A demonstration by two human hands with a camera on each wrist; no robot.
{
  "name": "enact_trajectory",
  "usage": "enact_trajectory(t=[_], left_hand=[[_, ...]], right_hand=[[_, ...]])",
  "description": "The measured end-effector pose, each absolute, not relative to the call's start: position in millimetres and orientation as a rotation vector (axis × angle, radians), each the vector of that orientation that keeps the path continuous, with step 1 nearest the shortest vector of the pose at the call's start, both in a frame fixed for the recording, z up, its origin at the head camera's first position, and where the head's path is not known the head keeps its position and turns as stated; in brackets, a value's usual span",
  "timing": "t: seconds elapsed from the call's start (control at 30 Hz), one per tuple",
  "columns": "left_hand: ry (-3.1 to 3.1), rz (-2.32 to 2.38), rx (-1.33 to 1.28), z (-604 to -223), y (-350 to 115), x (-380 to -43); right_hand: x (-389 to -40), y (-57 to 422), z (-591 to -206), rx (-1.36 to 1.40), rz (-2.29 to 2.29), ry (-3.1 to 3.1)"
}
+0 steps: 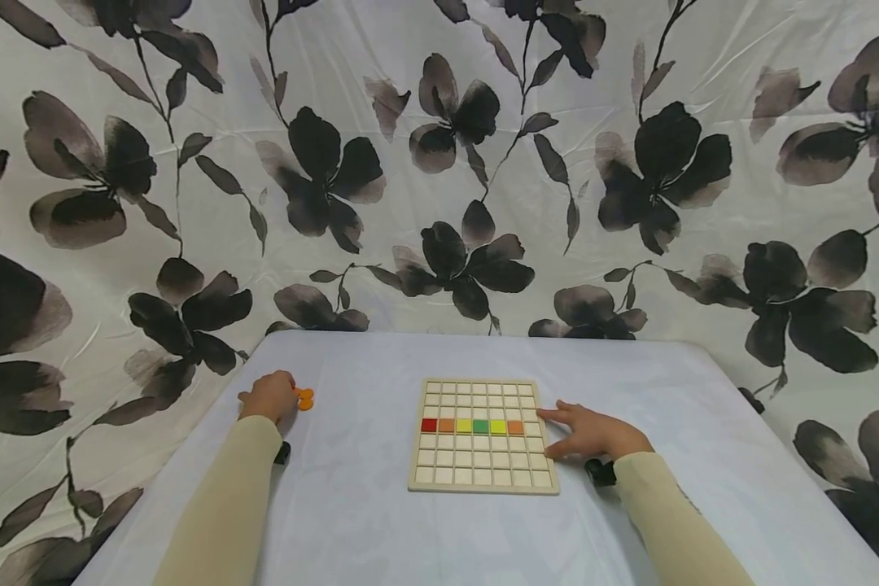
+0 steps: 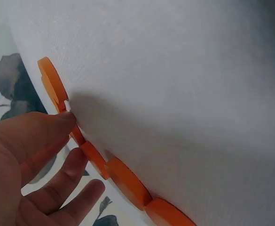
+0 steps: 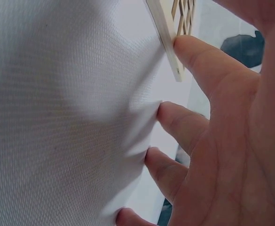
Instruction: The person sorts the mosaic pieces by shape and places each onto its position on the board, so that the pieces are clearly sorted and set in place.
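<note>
My left hand (image 1: pixel 269 397) is at the left of the table, among several orange discs (image 1: pixel 305 399). In the left wrist view the thumb and index finger pinch an orange disc (image 2: pixel 77 135) low at the tablecloth; the index fingertip is partly hidden behind the thumb. A square wooden grid board (image 1: pixel 483 485) lies flat mid-table, with one row holding red, orange, yellow and green square tiles. My right hand (image 1: pixel 593 431) rests at the board's right edge, fingers spread. In the right wrist view one finger touches the board's rim (image 3: pixel 168 44) and other fingertips meet the cloth.
A white cloth covers the table (image 1: pixel 359 521). Behind it hangs a white curtain (image 1: pixel 381 187) with dark flower prints. More orange discs (image 2: pixel 128 183) lie in a line beside the left hand. A black band (image 1: pixel 601 472) sits at the right wrist.
</note>
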State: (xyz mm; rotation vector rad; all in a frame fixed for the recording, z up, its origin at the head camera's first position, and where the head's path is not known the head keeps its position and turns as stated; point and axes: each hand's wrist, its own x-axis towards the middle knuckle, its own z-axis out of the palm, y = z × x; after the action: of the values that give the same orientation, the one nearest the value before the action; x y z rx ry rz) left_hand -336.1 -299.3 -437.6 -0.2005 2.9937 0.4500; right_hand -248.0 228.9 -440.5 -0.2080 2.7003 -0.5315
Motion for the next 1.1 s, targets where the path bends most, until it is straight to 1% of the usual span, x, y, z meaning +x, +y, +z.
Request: enact_trajectory(t=[0.43,0.83,1.1], left_hand=[[2.971,0.428,-0.275,-446.3,-307.7,-337.9],[3.026,0.436,-0.267,-434.1,-305.7,-333.1],[3.054,0.443,-0.241,-428.6,-297.8,-337.9]], right_hand=[[-247.8,226.6,-441.6,-0.201,-0.522,2.687],[-248.6,228.8,-442.8,-0.178,-0.524,2.685],[-248.6,230.2,-440.5,-0.18,-0.543,2.685]])
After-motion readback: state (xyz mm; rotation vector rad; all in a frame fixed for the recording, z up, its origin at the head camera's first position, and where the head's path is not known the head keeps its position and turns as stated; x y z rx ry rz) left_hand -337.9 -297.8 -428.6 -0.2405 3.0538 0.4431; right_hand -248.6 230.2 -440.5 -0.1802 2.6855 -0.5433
